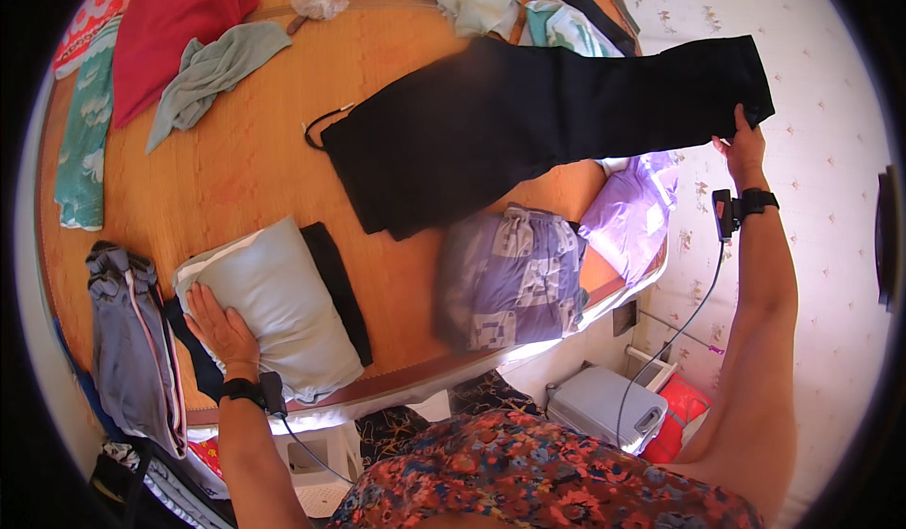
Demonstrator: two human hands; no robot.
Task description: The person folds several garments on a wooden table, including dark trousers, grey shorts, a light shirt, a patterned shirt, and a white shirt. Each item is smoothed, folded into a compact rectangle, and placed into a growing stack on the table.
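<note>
A pair of black trousers [453,142], folded lengthwise, stretches across the middle of the table. A dark drawstring loops from the waist end on the left. At the far right, my right hand [746,147] grips the leg hem, thumb on top, holding that end out past the table's edge. My left hand [224,329] lies flat with its fingers stretched on a folded light grey garment [297,307] near the front edge. Black cloth [337,288] sticks out from under that garment on both sides.
A folded purple checked garment [528,279] and a lilac package [630,213] lie by the right front edge. Grey striped trousers [132,350] hang at the left corner. Red cloth [184,19] and a grey-green cloth [215,74] lie farther back. A grey case [604,406] stands below.
</note>
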